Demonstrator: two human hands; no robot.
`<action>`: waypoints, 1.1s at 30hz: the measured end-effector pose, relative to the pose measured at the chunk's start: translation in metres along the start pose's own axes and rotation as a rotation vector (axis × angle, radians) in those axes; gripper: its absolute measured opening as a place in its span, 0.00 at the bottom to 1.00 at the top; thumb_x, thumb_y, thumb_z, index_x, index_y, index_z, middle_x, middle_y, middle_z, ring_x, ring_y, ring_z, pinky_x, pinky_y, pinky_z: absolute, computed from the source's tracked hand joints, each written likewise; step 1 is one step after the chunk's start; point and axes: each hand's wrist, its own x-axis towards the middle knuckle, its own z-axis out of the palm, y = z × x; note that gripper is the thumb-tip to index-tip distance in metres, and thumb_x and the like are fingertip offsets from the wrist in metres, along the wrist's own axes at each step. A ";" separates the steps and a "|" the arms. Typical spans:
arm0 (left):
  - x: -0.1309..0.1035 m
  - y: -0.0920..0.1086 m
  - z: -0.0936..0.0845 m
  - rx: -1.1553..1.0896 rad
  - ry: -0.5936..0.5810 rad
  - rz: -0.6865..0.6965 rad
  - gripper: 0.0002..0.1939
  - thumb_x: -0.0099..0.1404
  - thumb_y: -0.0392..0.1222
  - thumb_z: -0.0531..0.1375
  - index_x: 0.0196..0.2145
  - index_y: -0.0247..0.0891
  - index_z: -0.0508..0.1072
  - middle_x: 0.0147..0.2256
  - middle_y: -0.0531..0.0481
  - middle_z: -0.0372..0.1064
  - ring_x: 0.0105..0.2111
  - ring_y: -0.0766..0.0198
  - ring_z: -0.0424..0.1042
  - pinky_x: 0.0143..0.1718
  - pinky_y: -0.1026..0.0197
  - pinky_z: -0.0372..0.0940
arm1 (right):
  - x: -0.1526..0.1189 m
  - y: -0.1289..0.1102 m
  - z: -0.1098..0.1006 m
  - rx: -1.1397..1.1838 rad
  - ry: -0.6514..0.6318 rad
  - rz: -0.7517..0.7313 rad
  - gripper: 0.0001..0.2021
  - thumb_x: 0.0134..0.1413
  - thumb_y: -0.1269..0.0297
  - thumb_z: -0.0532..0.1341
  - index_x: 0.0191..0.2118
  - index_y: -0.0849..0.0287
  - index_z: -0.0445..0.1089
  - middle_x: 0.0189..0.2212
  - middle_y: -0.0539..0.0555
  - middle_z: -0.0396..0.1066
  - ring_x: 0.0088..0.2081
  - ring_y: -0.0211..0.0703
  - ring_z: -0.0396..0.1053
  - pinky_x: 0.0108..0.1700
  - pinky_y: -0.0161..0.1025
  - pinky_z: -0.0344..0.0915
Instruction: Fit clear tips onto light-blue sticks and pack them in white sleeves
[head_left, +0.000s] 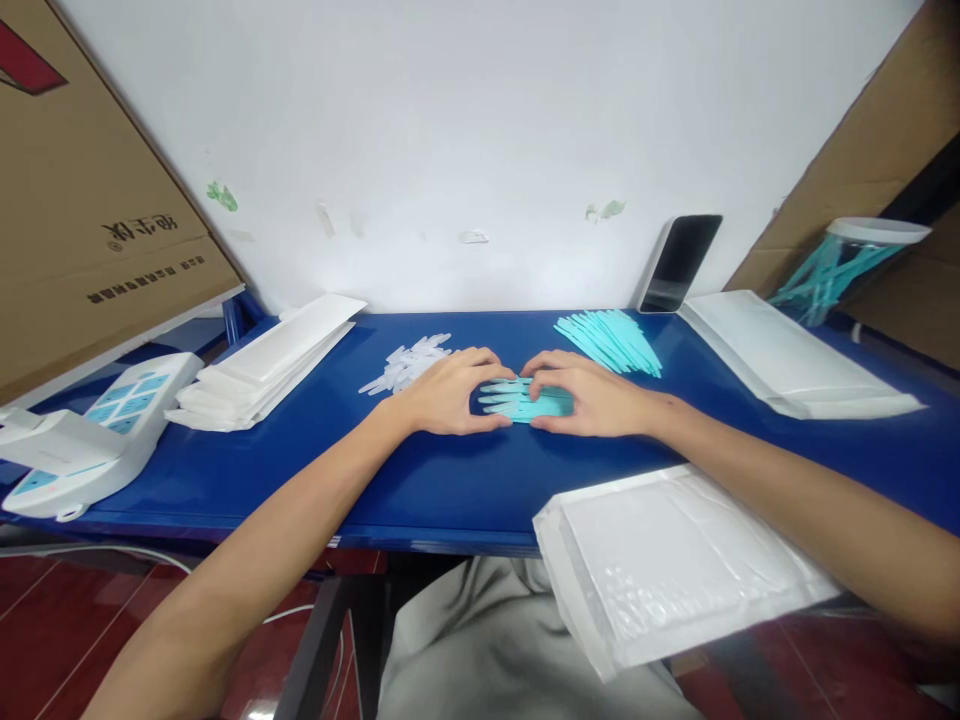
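Note:
Between my two hands lies a row of slim turquoise sticks (525, 400) with paler, translucent-looking left ends, on the blue table. My left hand (454, 392) curves around the left end, its fingertips at the far edge and its thumb at the near edge. From the other side, my right hand (589, 392) closes on the row with bent fingers and thumb. A heap of small translucent whitish pieces (409, 364) sits just beyond my left hand. Behind my right hand is a fanned pile of turquoise sticks (611, 340). The sticks' exact kind is too small to tell.
White padded envelopes lie stacked (262, 365) at left, singly (802, 355) at right, and one (675, 560) overhangs the front edge. A white device with blue keys (112, 430) is far left. A phone (681, 262) leans on the wall; a tub of sticks (847, 265) stands right.

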 end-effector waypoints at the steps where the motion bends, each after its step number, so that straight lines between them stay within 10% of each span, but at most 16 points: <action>1: 0.001 0.001 0.001 0.001 -0.015 0.005 0.32 0.62 0.60 0.65 0.57 0.39 0.72 0.53 0.40 0.68 0.50 0.49 0.69 0.54 0.50 0.64 | 0.000 0.000 0.000 -0.001 0.000 0.003 0.12 0.54 0.53 0.68 0.39 0.54 0.73 0.53 0.59 0.71 0.52 0.56 0.70 0.54 0.53 0.64; 33: 0.002 -0.003 0.008 -0.066 -0.077 -0.050 0.25 0.68 0.52 0.60 0.59 0.39 0.70 0.54 0.41 0.70 0.52 0.51 0.70 0.56 0.51 0.63 | 0.002 0.002 0.000 0.018 -0.036 0.010 0.09 0.58 0.59 0.64 0.42 0.55 0.71 0.48 0.57 0.74 0.47 0.53 0.72 0.48 0.49 0.66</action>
